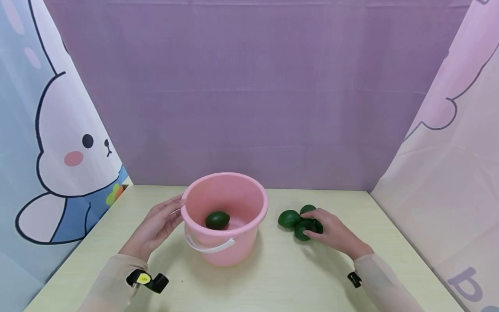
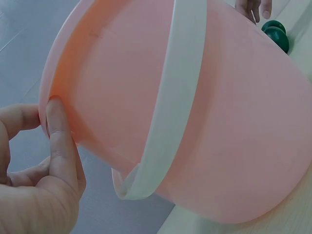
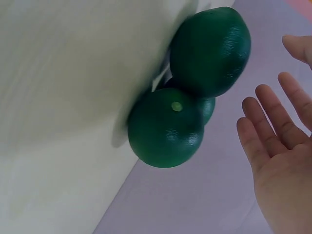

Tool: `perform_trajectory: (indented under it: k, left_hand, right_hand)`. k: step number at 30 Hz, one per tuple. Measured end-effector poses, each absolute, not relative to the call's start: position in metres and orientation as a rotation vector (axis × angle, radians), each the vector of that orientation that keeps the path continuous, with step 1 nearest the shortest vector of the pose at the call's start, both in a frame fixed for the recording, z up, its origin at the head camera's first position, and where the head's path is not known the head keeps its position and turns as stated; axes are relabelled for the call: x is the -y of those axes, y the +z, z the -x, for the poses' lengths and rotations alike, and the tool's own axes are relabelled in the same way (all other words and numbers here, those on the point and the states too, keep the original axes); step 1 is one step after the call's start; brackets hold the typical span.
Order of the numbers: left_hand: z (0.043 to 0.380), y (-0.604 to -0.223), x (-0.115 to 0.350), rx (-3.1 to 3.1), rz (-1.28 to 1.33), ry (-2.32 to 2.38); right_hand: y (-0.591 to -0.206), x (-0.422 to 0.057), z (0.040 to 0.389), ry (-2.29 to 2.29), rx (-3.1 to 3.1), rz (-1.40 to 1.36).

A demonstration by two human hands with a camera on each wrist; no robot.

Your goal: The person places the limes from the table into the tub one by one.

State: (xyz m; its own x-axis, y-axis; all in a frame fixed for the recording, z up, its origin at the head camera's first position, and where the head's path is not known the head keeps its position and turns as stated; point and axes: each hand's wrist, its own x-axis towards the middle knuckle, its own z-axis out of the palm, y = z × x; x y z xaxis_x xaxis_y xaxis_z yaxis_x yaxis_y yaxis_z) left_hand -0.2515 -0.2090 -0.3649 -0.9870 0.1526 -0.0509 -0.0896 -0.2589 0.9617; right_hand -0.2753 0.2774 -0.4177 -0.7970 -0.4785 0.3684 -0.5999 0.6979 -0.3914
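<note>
A pink bucket [image 1: 230,245] stands upright on the table, its white handle [image 1: 210,248] hanging down at the front. One dark green lime [image 1: 217,220] lies on the bottom inside. My left hand [image 1: 161,223] pinches the bucket's left rim, with fingertips tucked against the edge in the left wrist view. Right of the bucket, several green limes [image 1: 289,219] sit in a tight cluster. Over this cluster reaches my right hand [image 1: 331,232], fingers spread and thumb apart, partly hiding the limes. In the right wrist view, its fingers [image 3: 275,119] show a gap from the limes [image 3: 165,129].
The pale wooden table [image 1: 273,286] ends at a purple backdrop [image 1: 249,95]. Printed cloths flank it, with a cartoon rabbit [image 1: 78,130] on the left. Each wrist wears a black strap [image 1: 148,281].
</note>
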Motion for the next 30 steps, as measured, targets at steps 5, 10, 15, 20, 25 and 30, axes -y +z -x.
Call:
perform_trajectory:
  k: [5, 10, 15, 20, 25, 30]
  left_hand:
    - [0.252, -0.365, 0.209, -1.814, -0.082, 2.375]
    - [0.252, -0.365, 0.208, -1.815, -0.086, 2.377]
    - [0.251, -0.365, 0.209, -1.814, -0.084, 2.379]
    - [0.251, -0.366, 0.208, -1.808, -0.084, 2.382]
    - [0.252, -0.365, 0.208, -1.809, -0.084, 2.384]
    - [0.251, -0.365, 0.208, -1.812, -0.086, 2.382]
  right_hand:
    - [-0.426, -0.278, 0.277, 0.717, 2.669, -0.846]
    - [-0.432, -0.278, 0.278, 0.685, 2.691, -0.82]
    - [-0.435, -0.277, 0.279, 0.66, 2.703, -0.813]
    - [-0.437, -0.275, 0.28, 0.632, 2.703, -0.823]
    - [-0.441, -0.275, 0.281, 0.599, 2.714, -0.833]
    - [-0.445, -0.276, 0.281, 0.583, 2.735, -0.819]
